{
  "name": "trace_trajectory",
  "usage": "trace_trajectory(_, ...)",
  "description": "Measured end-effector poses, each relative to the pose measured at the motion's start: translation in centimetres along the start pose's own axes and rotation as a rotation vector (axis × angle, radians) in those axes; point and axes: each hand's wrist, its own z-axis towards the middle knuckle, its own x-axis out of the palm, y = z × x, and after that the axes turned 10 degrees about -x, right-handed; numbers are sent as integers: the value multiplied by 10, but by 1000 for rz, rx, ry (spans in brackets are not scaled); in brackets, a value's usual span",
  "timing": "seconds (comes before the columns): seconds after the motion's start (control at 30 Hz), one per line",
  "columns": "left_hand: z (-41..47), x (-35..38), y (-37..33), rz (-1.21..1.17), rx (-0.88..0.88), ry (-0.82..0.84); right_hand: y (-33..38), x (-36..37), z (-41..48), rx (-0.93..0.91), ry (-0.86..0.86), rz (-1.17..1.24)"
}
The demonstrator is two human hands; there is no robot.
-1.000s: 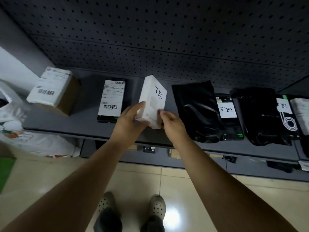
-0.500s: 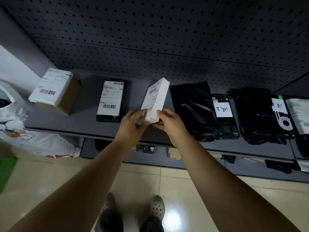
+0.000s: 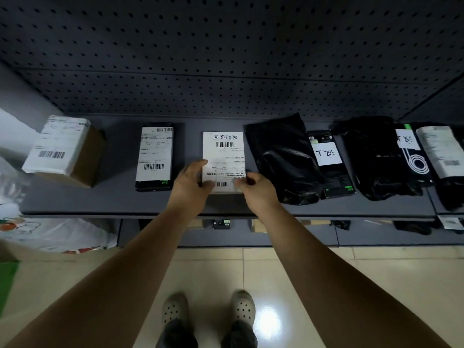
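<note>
My left hand [image 3: 190, 182] and right hand [image 3: 258, 189] each pinch a near corner of the white box [image 3: 223, 151]. It lies flat on the shelf [image 3: 113, 197], label up for reading, lined up between the black parcel [image 3: 154, 154] and black bag [image 3: 281, 156].

Hands on a white box [image 3: 223, 151] on the shelf [image 3: 100, 202]
Mid-frame, left hand [image 3: 190, 182] and right hand [image 3: 258, 189] grip its near end, label up, between a labelled black parcel [image 3: 153, 156] and a black bag [image 3: 281, 156].
</note>
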Motion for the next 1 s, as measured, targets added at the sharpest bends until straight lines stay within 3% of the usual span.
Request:
trace_trajectory(0.17, -14, -19, -4, -109, 132, -39, 7, 3, -6, -38, -81, 311)
trace_trajectory(0.27, -17, -39, -12, -8, 262, -124, 22, -13, -12, -74, -47, 440)
trace_trajectory(0.4, -11, -63, -33, 229, 442, -168, 43, -44, -18, -106, 22, 189)
trace_trajectory(0.53, -8, -73, -54, 461, 484, 70, 62, -64, -29, -147, 204, -15)
trace_trajectory(0.63, -18, -78, -66, 490, 400, 243, 72, -67, -33, -227, 235, -85)
trace_trajectory(0.73, -23, -82, -66, 427, 366, 287, 77, -61, -35, -285, 176, -67)
trace_trajectory(0.8, -22, -87, -59, 321, 321, 258, 78, -57, -35, -324, 44, -49)
trace_trajectory(0.9, -18, -97, -41, 38, 172, 148, 73, -49, -40, -227, -147, 97)
trace_trajectory(1.0, -19, -102, -25, -269, 2, 149, 67, -25, -55, -41, 3, 255)
